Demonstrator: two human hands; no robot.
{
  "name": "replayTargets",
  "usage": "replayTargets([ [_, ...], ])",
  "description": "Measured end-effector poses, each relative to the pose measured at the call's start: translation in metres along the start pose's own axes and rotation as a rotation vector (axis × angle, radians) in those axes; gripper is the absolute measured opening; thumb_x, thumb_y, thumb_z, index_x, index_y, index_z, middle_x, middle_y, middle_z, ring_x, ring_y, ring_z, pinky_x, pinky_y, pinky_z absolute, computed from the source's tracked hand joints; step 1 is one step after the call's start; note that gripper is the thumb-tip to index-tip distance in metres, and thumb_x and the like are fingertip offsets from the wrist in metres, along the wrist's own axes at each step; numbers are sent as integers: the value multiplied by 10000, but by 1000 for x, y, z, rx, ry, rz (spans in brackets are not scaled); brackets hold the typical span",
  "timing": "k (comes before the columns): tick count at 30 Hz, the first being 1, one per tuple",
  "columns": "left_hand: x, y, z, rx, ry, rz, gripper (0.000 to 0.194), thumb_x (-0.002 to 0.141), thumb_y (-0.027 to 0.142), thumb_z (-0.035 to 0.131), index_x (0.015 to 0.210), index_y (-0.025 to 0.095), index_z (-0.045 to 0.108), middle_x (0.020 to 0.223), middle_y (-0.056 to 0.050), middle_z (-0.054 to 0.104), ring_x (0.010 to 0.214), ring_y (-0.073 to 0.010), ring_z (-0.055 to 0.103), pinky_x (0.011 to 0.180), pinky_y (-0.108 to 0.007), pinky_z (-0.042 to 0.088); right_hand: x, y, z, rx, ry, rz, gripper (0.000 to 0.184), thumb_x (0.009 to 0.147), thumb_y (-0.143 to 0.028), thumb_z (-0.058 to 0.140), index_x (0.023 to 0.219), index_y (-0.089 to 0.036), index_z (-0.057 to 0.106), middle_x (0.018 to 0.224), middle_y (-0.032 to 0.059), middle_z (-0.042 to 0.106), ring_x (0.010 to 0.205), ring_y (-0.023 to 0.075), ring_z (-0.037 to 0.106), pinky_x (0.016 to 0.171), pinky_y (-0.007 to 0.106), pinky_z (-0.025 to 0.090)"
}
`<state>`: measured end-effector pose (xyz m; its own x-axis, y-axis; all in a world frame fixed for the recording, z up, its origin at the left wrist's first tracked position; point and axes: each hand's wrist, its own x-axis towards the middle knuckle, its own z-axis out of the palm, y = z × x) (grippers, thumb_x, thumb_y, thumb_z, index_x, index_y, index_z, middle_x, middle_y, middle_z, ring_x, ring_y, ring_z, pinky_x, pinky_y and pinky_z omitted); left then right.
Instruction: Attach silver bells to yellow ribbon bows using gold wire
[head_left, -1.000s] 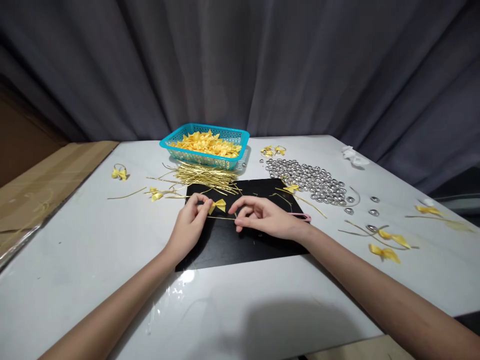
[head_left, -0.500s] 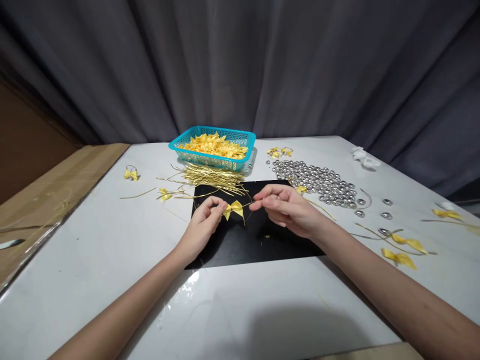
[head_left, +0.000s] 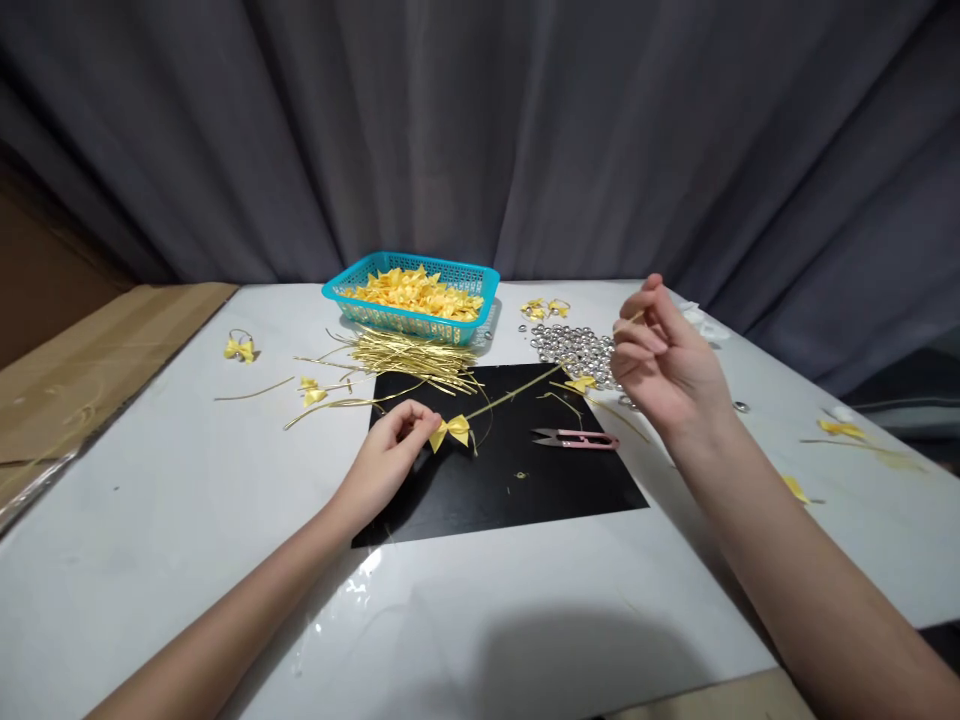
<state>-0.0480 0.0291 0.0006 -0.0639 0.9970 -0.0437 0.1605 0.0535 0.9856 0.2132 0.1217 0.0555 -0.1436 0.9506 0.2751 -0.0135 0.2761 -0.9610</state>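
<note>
My left hand [head_left: 394, 445] is closed, pinching a yellow ribbon bow [head_left: 451, 432] by its left side, just above the black mat [head_left: 480, 500]. A gold cord [head_left: 514, 392] runs from the bow up and to the right toward my right hand [head_left: 667, 365]. That hand is raised high over the right side, fingers curled and pinched on the cord's far part. A thin loop of cord hangs near the bow. On the mat between the hands lie pink-handled thread snips [head_left: 576, 439], blades pointing left.
Behind the mat stand a blue basket [head_left: 487, 298] full of yellow bows and a pile of gold cords [head_left: 412, 355]. Silver beads [head_left: 570, 345] are heaped at the back right, partly hidden by my right hand. Finished-looking bow loops [head_left: 240, 348] and loose bows [head_left: 841, 430] lie around.
My right hand has moved up and right, away from the bow, drawing the cord out long. The snips have come into sight. My left hand still holds the bow; the view has shifted slightly.
</note>
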Motion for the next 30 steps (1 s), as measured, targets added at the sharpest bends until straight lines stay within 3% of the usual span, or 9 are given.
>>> replayTargets([
  [3, -3, 1, 4, 4, 49, 19, 201, 766, 378, 587, 716, 184, 572, 748, 7, 571, 714, -135, 511, 636, -226, 380, -17, -4, 23, 179, 53, 160, 221, 856, -416, 476, 1003, -262, 534, 848, -2, 548, 438, 30, 156, 375, 200, 194],
  [7, -4, -4, 7, -97, 163, -9, 218, 729, 386, 625, 735, 172, 590, 773, -5, 602, 764, -142, 544, 676, -229, 420, -40, -2, 59, 302, -71, 322, 272, 756, -362, 626, 951, -198, 533, 684, -46, 481, 414, -1, 245, 349, 134, 266],
  [11, -2, -8, 6, -217, 250, -55, 279, 707, 426, 646, 768, 163, 577, 720, 6, 597, 700, -129, 567, 610, -222, 442, -50, 2, 72, 177, -48, 294, 397, 724, -344, 679, 1039, -168, 513, 742, -20, 584, 507, 19, 485, 502, 144, 464],
  [14, -1, -7, 6, -240, 213, -76, 293, 728, 429, 629, 798, 156, 550, 721, -5, 634, 626, -113, 591, 569, -215, 431, -56, 7, 76, 36, -91, 289, 362, 735, -393, 662, 949, -147, 504, 832, 44, 648, 530, 59, 578, 486, 168, 462],
  [16, -2, -6, 7, -223, 185, -86, 293, 733, 424, 625, 803, 155, 535, 715, -11, 650, 596, -109, 600, 548, -210, 424, -62, 10, 81, -42, -190, 294, 323, 764, -417, 623, 871, -135, 509, 771, 41, 638, 454, 56, 543, 432, 173, 417],
  [19, -5, -4, 9, -217, 176, -74, 298, 721, 396, 636, 858, 178, 485, 644, 18, 639, 557, -115, 600, 525, -208, 420, -69, 16, 86, -225, -263, 148, 241, 834, -380, 543, 855, -141, 526, 666, -7, 553, 442, 39, 451, 421, 175, 350],
  [23, -5, -5, 8, -201, 175, -2, 255, 745, 358, 594, 908, 220, 454, 682, 39, 633, 589, -121, 596, 535, -212, 424, -63, 16, 76, -505, -229, -117, 154, 908, -239, 405, 909, -155, 534, 751, 19, 530, 650, 82, 490, 562, 201, 385],
  [26, -2, -6, 3, -82, 202, 43, 129, 763, 321, 559, 802, 198, 567, 749, 10, 617, 704, -128, 584, 585, -208, 430, -48, 5, 56, -467, -34, -223, 127, 909, -243, 411, 952, -178, 512, 757, 17, 534, 669, 96, 513, 612, 226, 420],
  [30, 1, -8, -1, -115, 230, 4, 155, 740, 322, 580, 772, 183, 639, 858, -29, 662, 823, -159, 590, 655, -231, 466, -31, -12, 34, -235, 220, -352, 112, 868, -284, 525, 918, -184, 526, 783, 21, 616, 801, 114, 601, 810, 274, 460],
])
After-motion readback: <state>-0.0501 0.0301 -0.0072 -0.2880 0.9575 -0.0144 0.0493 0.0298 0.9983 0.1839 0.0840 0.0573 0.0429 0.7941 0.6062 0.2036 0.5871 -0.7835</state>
